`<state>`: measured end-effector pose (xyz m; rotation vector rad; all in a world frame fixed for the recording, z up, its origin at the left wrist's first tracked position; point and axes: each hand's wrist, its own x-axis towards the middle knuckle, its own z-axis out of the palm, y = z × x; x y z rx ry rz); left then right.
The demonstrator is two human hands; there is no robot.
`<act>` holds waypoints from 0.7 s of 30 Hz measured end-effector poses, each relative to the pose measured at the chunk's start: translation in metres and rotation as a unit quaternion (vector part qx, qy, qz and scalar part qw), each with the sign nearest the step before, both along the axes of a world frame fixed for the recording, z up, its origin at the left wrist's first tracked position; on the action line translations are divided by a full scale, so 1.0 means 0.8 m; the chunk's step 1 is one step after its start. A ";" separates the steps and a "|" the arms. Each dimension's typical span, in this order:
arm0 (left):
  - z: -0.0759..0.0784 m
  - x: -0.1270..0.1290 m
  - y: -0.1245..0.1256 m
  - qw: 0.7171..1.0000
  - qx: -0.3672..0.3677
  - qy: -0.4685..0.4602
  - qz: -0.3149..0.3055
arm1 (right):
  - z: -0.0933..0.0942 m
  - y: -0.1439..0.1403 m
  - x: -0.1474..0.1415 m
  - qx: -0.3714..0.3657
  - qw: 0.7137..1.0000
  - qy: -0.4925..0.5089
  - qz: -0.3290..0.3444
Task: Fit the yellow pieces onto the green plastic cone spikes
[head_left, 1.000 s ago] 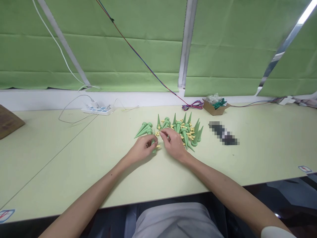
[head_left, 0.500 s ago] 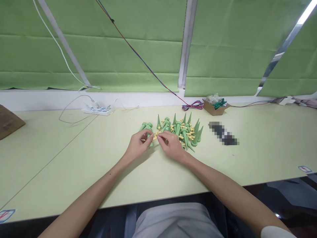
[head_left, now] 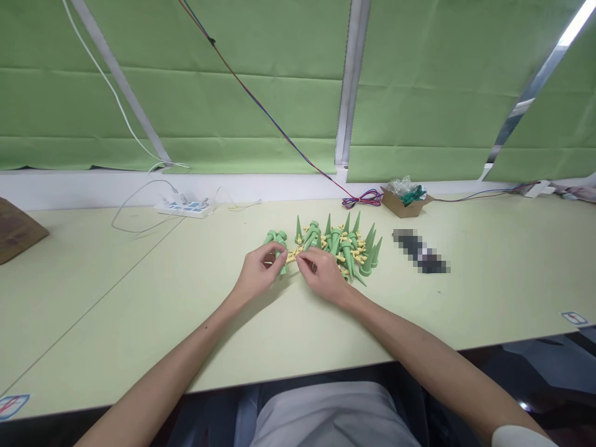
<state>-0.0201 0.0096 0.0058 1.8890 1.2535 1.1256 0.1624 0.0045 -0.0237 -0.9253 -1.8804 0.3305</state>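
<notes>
My left hand (head_left: pixel 259 270) and my right hand (head_left: pixel 322 273) are close together over the table, thumb and fingertips of each pinched. Between the two pinches shows a small yellow plastic piece (head_left: pixel 292 255); its ends are hidden by the fingers. Behind and to the right of my right hand lies a heap of green plastic cone-shaped spikes (head_left: pixel 335 239), some standing point up. Small yellow plastic fittings (head_left: pixel 359 254) are mixed in among them. A few more capped green spikes (head_left: pixel 280 236) lie just behind my left hand.
A cardboard box (head_left: pixel 403 207) holding clear and green plastic stands at the back, beside a coiled red-and-blue cable (head_left: pixel 363 199). A blurred dark object (head_left: pixel 421 251) lies right of the heap. A white power strip (head_left: pixel 184 208) is back left, a brown board (head_left: pixel 18 230) far left.
My fingertips have drawn very slightly apart, and a bit more of the yellow piece shows between them. The heap has not moved.
</notes>
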 end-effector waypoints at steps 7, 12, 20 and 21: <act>0.000 -0.001 0.000 1.000 0.003 0.011 -0.011 | 0.002 -0.002 0.001 -0.009 1.000 -0.004 0.012; -0.001 -0.002 0.002 1.000 0.006 0.011 -0.009 | 0.000 -0.001 0.001 -0.008 1.000 0.001 0.014; -0.004 -0.003 0.003 0.999 0.017 0.022 -0.021 | -0.002 0.001 0.002 -0.009 1.000 0.013 0.021; -0.005 -0.003 0.003 0.999 0.021 0.026 -0.023 | -0.002 0.001 0.002 -0.010 1.000 0.013 0.021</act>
